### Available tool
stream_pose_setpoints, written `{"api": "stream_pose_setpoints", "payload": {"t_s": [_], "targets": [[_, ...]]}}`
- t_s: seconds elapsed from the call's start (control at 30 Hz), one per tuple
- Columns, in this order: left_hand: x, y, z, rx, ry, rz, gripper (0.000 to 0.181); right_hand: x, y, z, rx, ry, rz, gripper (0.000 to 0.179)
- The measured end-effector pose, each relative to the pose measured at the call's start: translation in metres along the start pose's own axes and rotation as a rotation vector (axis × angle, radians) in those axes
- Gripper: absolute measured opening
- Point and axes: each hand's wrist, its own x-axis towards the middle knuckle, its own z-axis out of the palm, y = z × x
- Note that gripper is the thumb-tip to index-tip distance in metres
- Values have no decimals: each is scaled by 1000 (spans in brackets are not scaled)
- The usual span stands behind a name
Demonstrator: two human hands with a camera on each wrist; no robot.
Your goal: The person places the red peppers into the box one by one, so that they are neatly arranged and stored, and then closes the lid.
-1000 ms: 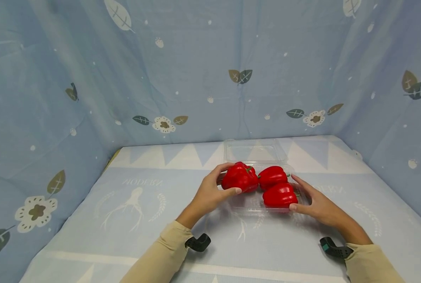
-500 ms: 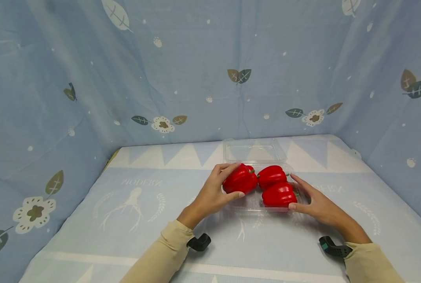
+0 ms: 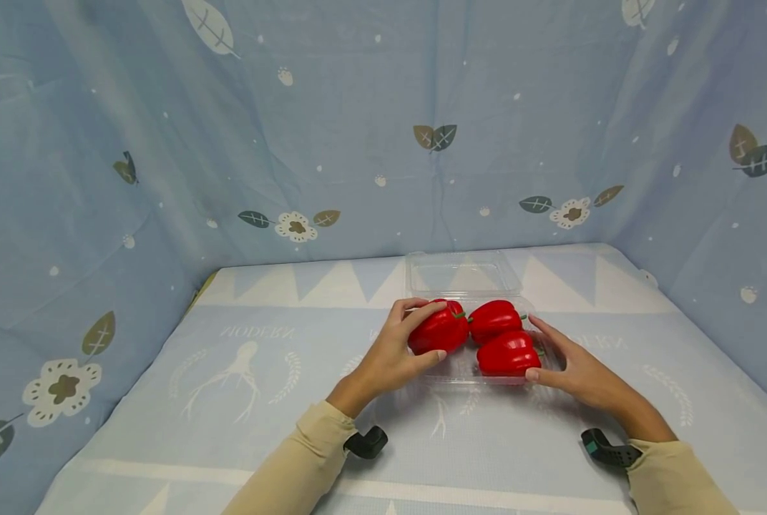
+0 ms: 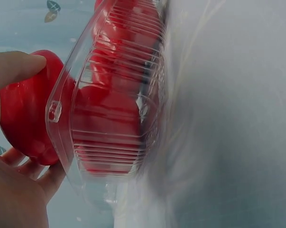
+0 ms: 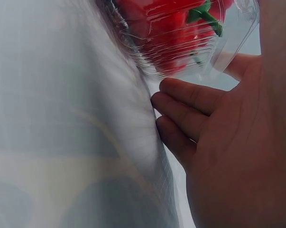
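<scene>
In the head view my left hand (image 3: 390,357) grips a red bell pepper (image 3: 438,330), thumb on the near side and fingers over the far side. The left wrist view shows this pepper (image 4: 26,107) at the rim of a clear plastic clamshell container (image 4: 55,112), partly above it. Two more red bell peppers, one at the back (image 3: 495,322) and one in front (image 3: 507,355), lie inside the container. My right hand (image 3: 577,372) rests along the container's right side, thumb near the front corner. In the right wrist view its fingers (image 5: 190,97) extend loosely beside the ribbed wall.
The container's clear lid (image 3: 457,275) lies folded back behind it, toward the rear edge. A pale blue and white patterned cloth (image 3: 242,429) covers the table. Patterned fabric (image 3: 358,129) hangs behind and at both sides.
My left hand has shifted slightly right with the pepper, which has turned a little and sits closer to the other peppers. The right hand has stayed in place.
</scene>
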Motion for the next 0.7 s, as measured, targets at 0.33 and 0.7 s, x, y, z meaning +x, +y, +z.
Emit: {"api": "stream_pose_setpoints", "payload": {"t_s": [0.33, 0.7], "targets": [[-2, 0, 5, -44, -36, 44, 60, 0, 0, 0, 11, -4, -8, 97], [-3, 5, 4, 64, -86, 91, 59, 0, 0, 0, 2, 0, -2, 97]]}}
